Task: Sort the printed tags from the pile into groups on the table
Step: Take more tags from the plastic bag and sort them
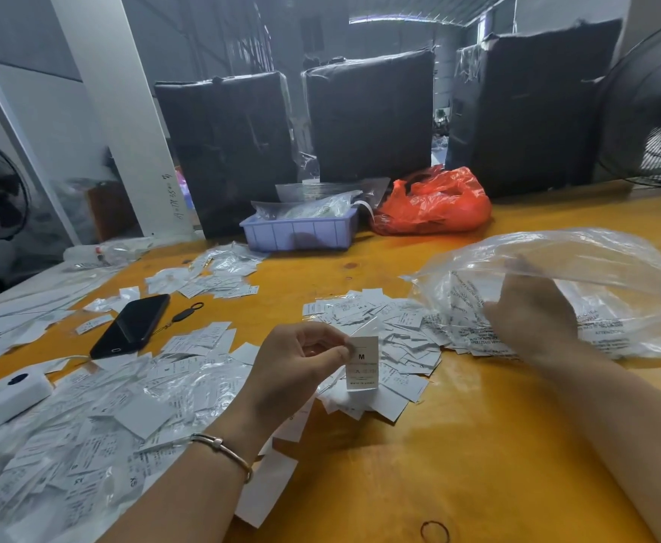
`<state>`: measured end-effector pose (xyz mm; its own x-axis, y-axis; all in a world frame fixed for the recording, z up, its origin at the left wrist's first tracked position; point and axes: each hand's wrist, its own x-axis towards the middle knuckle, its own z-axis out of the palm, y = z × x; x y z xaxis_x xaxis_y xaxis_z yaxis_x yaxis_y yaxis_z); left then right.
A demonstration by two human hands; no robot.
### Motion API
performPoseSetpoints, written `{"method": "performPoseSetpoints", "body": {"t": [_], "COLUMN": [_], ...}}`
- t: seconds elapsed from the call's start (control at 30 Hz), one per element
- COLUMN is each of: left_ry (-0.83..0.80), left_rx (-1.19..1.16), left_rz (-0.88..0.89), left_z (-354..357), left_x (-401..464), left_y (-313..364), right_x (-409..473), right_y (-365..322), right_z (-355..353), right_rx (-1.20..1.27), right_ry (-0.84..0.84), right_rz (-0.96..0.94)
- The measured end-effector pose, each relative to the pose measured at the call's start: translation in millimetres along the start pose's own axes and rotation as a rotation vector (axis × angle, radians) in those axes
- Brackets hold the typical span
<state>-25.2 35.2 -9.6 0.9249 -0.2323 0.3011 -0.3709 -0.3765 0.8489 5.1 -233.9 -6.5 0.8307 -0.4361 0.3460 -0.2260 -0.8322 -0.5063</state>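
Orange table: tag pile is lying at centre, clear bag at right. Right hand is reaching into the bag mouth; finger state cannot tell. Left hand is pinching one "M" tag upright, near the pile.

Counts: 2 hands, left w/ 1 tag; loose tags too many to count; 1 phone, 1 blue tray, 1 red bag, 3 black bundles, 2 fans, 1 bracelet.
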Motion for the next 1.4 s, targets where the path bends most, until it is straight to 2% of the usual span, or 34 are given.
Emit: {"method": "performPoseSetpoints", "body": {"t": [0.03,0.1,0.2,0.3,0.37,0.43,0.57,0.67,0.77,0.87,0.97,1.07,1.13,1.2,1.23,1.3,1.37,1.4], "left_ry": [0.005,0.009,0.001,-0.007,-0.004,-0.004,-0.016,-0.015,-0.016,-0.022,-0.022,0.053,0.091,0.095,0.086,0.057,0.024,0.011], "left_rx": [0.001,0.001,-0.002,-0.026,-0.048,-0.07,-0.102,-0.11,-0.104,-0.135,-0.225,-0.286,-0.362,-0.485,-0.538,-0.562,-0.503,-0.464], "left_rz": [-0.006,-0.017,-0.012,-0.004,-0.004,-0.005,0.003,0.024,0.016,0.005,-0.009,0.006,0.0,-0.02,-0.029,-0.029,-0.022,-0.017], "left_z": [0.3,0.4,-0.1,-0.2,-0.4,-0.4,-1.4,-2.1,-2.3,-2.3,-1.7,-4.8,-8.9,-10.8,-10.9,-9.4,-7.0,-5.9], "left_x": [0.4,0.8,1.0,1.1,1.3,1.0,1.1,0.2,-0.1,0.1,-1.3,-0.7,0.0,0.8,0.8,0.4,-0.8,-1.2], "left_y": [-0.5,-1.3,-2.1,-1.7,-1.6,-1.4,0.5,2.3,2.6,3.0,5.2,5.7,5.3,5.5,6.3,7.4,7.9,8.0], "right_x": [-2.1,-6.7,-9.0,-15.6,-21.8,-29.9,-54.8,-64.6,-62.5,-60.8,-59.3,-50.0,-42.7,-40.8,-41.0,-43.7,-48.5,-50.0], "right_y": [-3.3,-11.2,-14.9,-20.2,-26.1,-33.0,-51.9,-58.3,-57.3,-53.9,-52.4,-48.6,-44.2,-42.9,-42.6,-45.2,-48.5,-49.3], "right_z": [-0.2,-1.5,-0.6,1.5,2.9,1.7,-1.1,3.6,3.5,4.7,8.7,6.6,5.1,3.5,3.4,2.7,1.3,0.3], "right_rx": [-0.154,-0.325,-0.318,-0.296,-0.204,-0.006,0.509,0.674,0.838,0.804,0.836,0.98,0.938,0.821,0.795,0.84,0.942,0.978], "right_ry": [-0.073,-0.107,-0.046,-0.043,-0.021,-0.013,-0.314,-0.422,-0.546,-0.607,-0.557,-0.38,-0.245,-0.237,-0.281,-0.47,-0.683,-0.738], "right_rz": [0.001,-0.023,-0.089,-0.247,-0.412,-0.579,-0.679,-0.665,-0.538,-0.526,-0.475,-0.326,-0.299,-0.323,-0.317,-0.267,-0.233,-0.239]}}
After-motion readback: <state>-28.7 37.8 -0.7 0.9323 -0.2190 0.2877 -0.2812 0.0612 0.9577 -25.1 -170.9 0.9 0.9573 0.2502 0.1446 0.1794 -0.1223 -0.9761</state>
